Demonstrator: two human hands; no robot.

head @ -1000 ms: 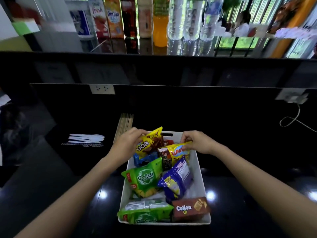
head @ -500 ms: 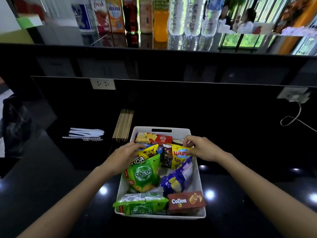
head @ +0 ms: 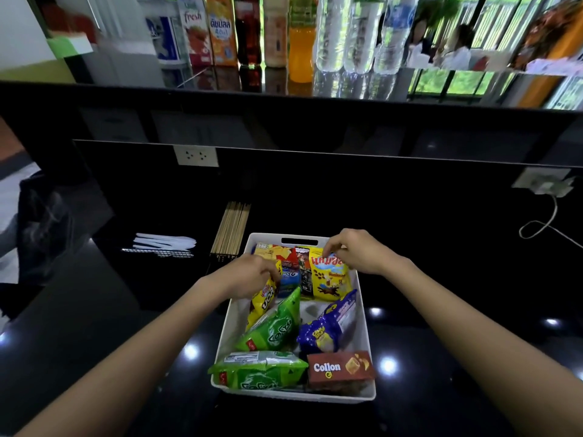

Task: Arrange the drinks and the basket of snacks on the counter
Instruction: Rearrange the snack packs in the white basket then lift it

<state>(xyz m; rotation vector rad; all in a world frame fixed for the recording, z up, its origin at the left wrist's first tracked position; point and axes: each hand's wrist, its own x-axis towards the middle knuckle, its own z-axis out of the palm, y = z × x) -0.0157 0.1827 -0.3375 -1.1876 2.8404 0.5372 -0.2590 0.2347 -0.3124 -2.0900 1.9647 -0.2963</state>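
A white basket (head: 366, 326) of snack packets sits on the low black worktop in front of me. My left hand (head: 249, 274) grips the top of a yellow snack bag (head: 263, 302) at the basket's left side. My right hand (head: 356, 250) pinches the top edge of a yellow chocolate-snack bag (head: 329, 279) near the far end. Green bags (head: 274, 329), a purple bag (head: 328, 329) and a brown Collon box (head: 340, 367) lie nearer me. On the raised counter behind stands a row of drinks (head: 274, 33): cartons, bottles and water bottles.
A bundle of wooden skewers (head: 232, 228) and white plastic cutlery (head: 164, 241) lie left of the basket. A wall socket (head: 196, 156) sits on the black back panel; another socket with a white cable (head: 536, 228) is at the right. People sit beyond the counter.
The yellow bag in my left hand has come down from above the basket's far end to its left side. The right hand has stood the other yellow bag up near the far end.
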